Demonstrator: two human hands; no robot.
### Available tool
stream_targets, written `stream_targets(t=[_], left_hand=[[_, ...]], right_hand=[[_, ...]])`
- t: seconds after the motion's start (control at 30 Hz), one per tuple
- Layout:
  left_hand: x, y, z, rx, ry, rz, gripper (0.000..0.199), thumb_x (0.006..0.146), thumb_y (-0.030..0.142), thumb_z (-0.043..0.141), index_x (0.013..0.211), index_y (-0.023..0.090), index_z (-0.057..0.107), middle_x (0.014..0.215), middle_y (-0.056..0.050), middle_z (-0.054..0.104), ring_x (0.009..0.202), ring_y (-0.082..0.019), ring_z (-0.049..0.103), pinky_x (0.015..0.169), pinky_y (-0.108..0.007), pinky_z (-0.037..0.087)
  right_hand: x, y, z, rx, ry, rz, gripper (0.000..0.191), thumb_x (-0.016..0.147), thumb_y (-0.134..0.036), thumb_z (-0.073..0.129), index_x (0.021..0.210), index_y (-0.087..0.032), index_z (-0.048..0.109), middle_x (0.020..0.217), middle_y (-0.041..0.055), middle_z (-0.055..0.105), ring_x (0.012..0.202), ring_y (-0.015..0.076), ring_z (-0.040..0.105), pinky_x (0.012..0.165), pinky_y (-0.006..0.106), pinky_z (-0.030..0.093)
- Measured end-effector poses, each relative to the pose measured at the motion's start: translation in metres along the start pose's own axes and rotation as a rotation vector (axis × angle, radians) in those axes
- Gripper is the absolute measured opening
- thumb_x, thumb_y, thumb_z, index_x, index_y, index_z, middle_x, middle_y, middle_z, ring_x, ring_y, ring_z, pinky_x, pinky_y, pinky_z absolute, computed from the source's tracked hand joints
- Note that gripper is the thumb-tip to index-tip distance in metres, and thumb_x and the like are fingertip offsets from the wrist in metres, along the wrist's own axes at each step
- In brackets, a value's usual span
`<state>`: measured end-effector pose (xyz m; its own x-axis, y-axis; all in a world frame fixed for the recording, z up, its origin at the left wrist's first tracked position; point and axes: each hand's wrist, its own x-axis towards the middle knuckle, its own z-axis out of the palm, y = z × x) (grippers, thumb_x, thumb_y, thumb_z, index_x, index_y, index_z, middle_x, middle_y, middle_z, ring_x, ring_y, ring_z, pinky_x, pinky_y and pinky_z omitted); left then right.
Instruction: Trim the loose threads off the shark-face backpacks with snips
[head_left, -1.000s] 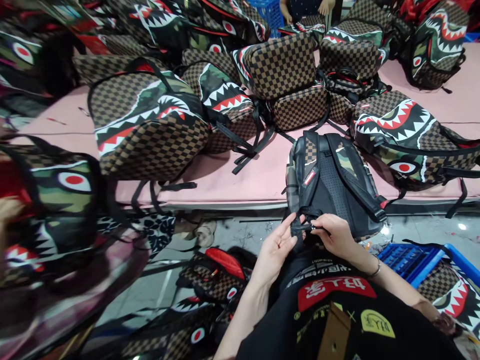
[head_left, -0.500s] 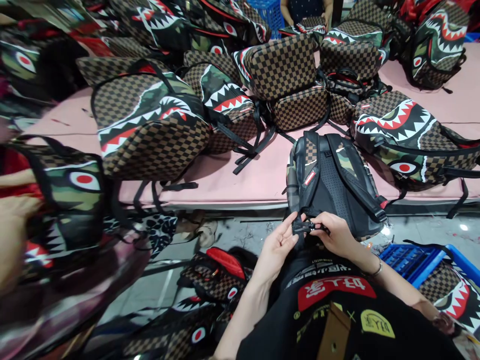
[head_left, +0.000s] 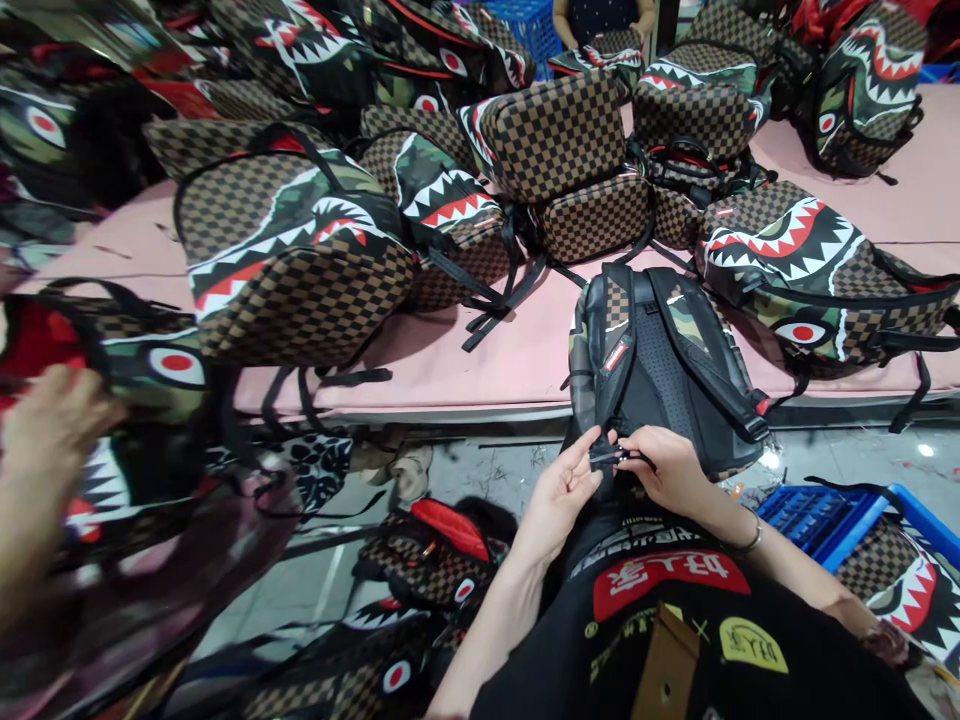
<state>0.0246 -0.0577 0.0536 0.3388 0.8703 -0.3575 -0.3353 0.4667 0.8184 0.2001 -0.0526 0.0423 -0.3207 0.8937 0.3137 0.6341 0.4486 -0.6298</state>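
A black-backed backpack (head_left: 679, 370) lies with its shoulder straps up, its lower end over the table edge towards me. At that end, my left hand (head_left: 559, 492) pinches a black strap piece (head_left: 604, 457) between thumb and fingers. Close on its right, my right hand (head_left: 666, 465) is closed on a thin dark thing that meets the strap piece; its kind is too small to tell. A small red tag (head_left: 616, 356) sits on the left shoulder strap.
Checkered shark-mouth backpacks (head_left: 300, 270) crowd the pink table (head_left: 510, 365). At left, a co-worker's hand (head_left: 64, 430) is at another backpack (head_left: 161, 365). A blue crate (head_left: 847, 535) stands low right. More bags (head_left: 427, 560) lie below the table. Another person (head_left: 604, 25) stands beyond.
My two hands stay at the strap, which has turned slightly between my fingers. The co-worker's hand at left has moved right, across the opening of their backpack.
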Motion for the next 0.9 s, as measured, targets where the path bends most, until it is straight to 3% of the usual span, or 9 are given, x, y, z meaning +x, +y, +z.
stream_targets(t=[0.33,0.47,0.57,0.63,0.73,0.83,0.9], left_hand=[[0.001,0.004,-0.001,-0.072,-0.007,-0.043,0.060,0.068,0.018,0.070,0.125,0.018,0.051,0.130,-0.014,0.051,0.102,-0.023,0.060,0.094,-0.035,0.044],[0.004,0.010,-0.007,-0.178,-0.078,-0.023,0.062,0.063,0.013,0.068,0.123,0.018,0.053,0.135,-0.012,0.046,0.111,-0.026,0.054,0.095,-0.036,0.043],[0.005,0.011,-0.007,-0.236,-0.090,0.002,0.060,0.061,0.011,0.069,0.119,0.018,0.056,0.134,-0.012,0.047,0.119,-0.028,0.047,0.096,-0.036,0.042],[0.005,0.007,-0.003,-0.211,-0.072,-0.012,0.054,0.066,0.018,0.069,0.119,0.019,0.056,0.130,-0.012,0.051,0.116,-0.027,0.050,0.094,-0.034,0.043],[0.005,-0.003,0.005,-0.056,-0.067,-0.032,0.045,0.071,0.033,0.067,0.112,0.015,0.060,0.112,-0.013,0.063,0.098,-0.024,0.062,0.085,-0.034,0.047],[0.005,-0.011,0.009,0.168,-0.033,-0.001,0.034,0.074,0.044,0.061,0.082,0.011,0.067,0.076,-0.010,0.070,0.067,-0.019,0.065,0.065,-0.029,0.050],[0.004,-0.011,0.009,0.253,0.030,0.048,0.035,0.077,0.044,0.058,0.065,0.011,0.064,0.060,-0.005,0.064,0.051,-0.013,0.059,0.053,-0.024,0.045]], right_hand=[[0.000,0.004,0.001,0.145,0.071,0.052,0.017,0.089,-0.027,0.045,0.079,-0.020,0.057,0.074,0.0033,0.062,0.070,0.0160,0.056,0.065,0.027,0.042],[-0.001,0.004,-0.001,0.313,0.110,0.133,0.011,0.084,-0.029,0.051,0.089,-0.020,0.057,0.080,0.0029,0.062,0.070,0.0155,0.058,0.063,0.026,0.046],[-0.004,0.002,-0.001,0.342,0.063,0.082,0.026,0.078,-0.030,0.059,0.103,-0.022,0.056,0.089,0.0043,0.063,0.074,0.0169,0.059,0.065,0.027,0.047],[-0.003,0.001,0.001,0.325,0.047,-0.007,0.029,0.078,-0.028,0.057,0.107,-0.023,0.057,0.085,0.0038,0.064,0.070,0.0162,0.058,0.065,0.027,0.046],[0.005,0.001,0.006,0.333,0.115,-0.038,0.017,0.081,-0.025,0.050,0.090,-0.022,0.064,0.068,0.0013,0.060,0.060,0.0141,0.054,0.059,0.026,0.043],[0.021,0.001,0.014,0.432,0.185,0.217,0.019,0.078,-0.029,0.053,0.063,-0.018,0.057,0.056,-0.0015,0.052,0.053,0.0117,0.048,0.051,0.023,0.038],[0.030,0.001,0.019,0.569,0.134,0.375,0.026,0.077,-0.034,0.055,0.058,-0.017,0.051,0.053,-0.0030,0.048,0.051,0.0104,0.045,0.049,0.022,0.036]])
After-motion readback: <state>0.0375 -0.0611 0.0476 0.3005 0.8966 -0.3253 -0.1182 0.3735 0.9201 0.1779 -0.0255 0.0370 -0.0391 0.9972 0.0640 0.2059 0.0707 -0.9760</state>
